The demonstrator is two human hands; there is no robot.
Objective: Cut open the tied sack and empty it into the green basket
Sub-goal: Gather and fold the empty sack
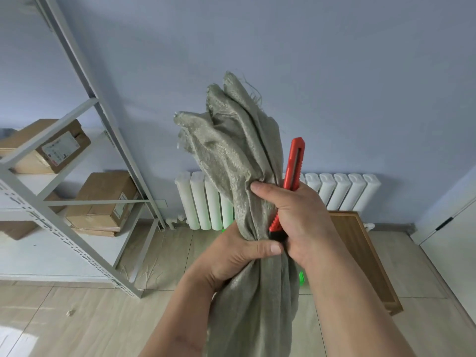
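While both hands grip the gathered neck of the sack (239, 161), the cutting is at most just starting and nothing has been emptied.

From the head camera, the left hand (231, 258) is closed tight around the neck just under the bunched top; the right hand (298, 217) is wrapped around both the sack cloth and a red utility knife (292, 171), which lies along the neck. I cannot tell whether a tie is there or cut. Only green slivers of the green basket (300, 278) show behind the sack, near the radiator (342, 191).
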